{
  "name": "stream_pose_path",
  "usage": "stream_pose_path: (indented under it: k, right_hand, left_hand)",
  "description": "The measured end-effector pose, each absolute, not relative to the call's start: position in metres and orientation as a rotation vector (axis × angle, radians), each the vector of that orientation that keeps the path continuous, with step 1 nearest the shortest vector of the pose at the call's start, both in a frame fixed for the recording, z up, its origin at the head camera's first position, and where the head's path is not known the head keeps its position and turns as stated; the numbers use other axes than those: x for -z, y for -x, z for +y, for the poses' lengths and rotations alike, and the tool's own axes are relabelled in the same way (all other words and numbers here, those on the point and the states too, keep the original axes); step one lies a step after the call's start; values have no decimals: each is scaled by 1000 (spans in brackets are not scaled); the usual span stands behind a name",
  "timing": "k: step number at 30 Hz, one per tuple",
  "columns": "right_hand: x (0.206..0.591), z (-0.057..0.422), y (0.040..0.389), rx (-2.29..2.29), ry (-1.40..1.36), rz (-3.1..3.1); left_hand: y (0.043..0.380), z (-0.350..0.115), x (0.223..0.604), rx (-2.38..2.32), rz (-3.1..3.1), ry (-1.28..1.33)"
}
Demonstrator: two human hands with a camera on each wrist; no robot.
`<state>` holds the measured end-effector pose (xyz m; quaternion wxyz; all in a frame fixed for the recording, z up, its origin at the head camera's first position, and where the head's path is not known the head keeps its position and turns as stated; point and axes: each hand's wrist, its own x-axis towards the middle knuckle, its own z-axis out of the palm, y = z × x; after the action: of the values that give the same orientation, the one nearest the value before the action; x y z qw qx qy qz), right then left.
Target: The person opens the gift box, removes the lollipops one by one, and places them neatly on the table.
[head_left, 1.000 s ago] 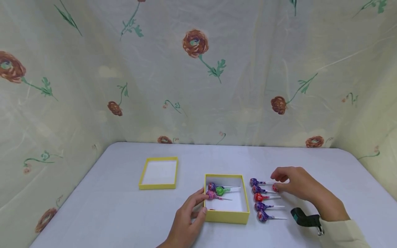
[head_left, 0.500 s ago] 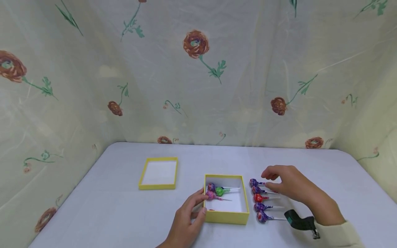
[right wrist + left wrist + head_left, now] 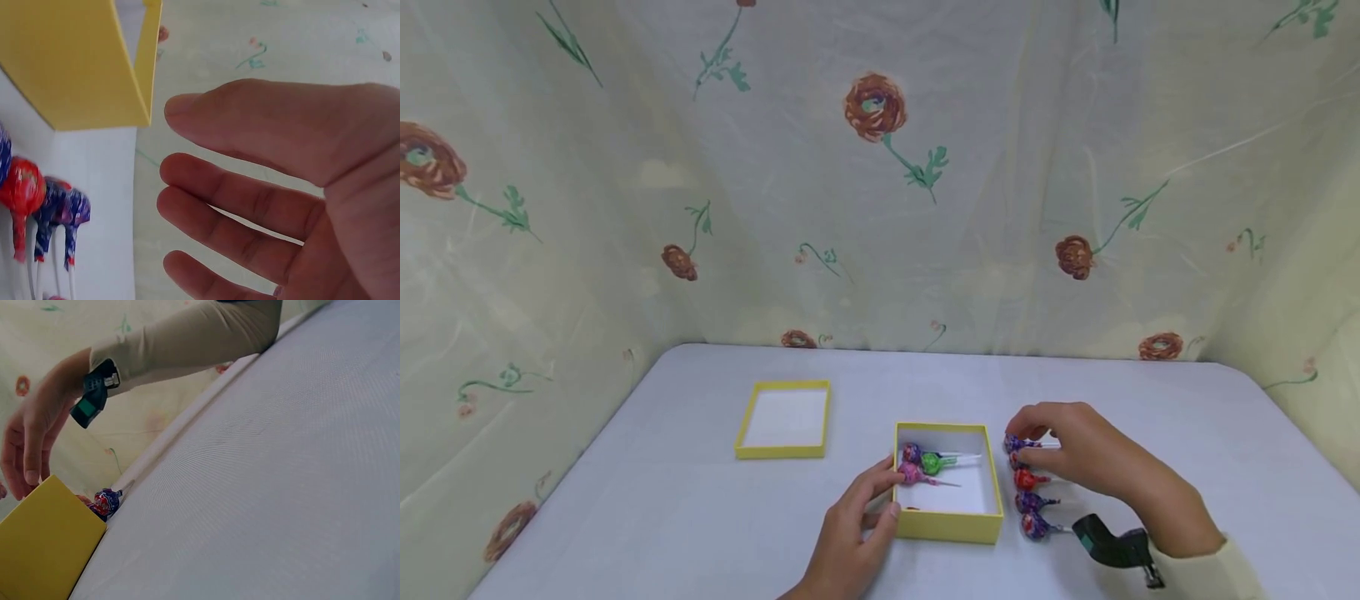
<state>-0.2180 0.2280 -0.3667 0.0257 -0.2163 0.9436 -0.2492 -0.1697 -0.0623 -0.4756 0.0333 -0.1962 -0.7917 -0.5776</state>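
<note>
My left hand (image 3: 852, 527) rests its fingertips and thumb against the left side of an open yellow box (image 3: 951, 525). Inside lie a purple lollipop (image 3: 912, 452), a green one (image 3: 931, 463) and a pink one (image 3: 910, 473); a bit of red shows behind the front wall. My right hand (image 3: 1071, 446) hovers at the far end of a lollipop row, thumb and fingers spread around the farthest purple lollipop (image 3: 1012, 443), partly hiding its neighbour. The right wrist view shows nothing between the fingers. Nearer me lie a red lollipop (image 3: 1024, 479) and purple ones (image 3: 1033, 526).
A yellow-rimmed white box lid (image 3: 788, 418) lies to the left on the white table (image 3: 662, 500). A flowered curtain (image 3: 970, 208) hangs behind and at the sides. A black strap device (image 3: 1112, 542) sits on my right wrist.
My right hand has moved left along the table to the heads of the far lollipops. A red lollipop head seen by its thumb earlier is now hidden. My left hand and the box stayed put.
</note>
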Motion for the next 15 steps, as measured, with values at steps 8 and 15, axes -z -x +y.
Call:
stream_pose_path:
  k: [8, 15]
  right_hand:
    - [366, 217, 217, 828, 706, 2821]
    - [364, 202, 216, 835, 819, 2802]
  left_hand:
    - [171, -62, 478, 1772, -2389, 649]
    - [169, -63, 475, 1773, -2405, 631]
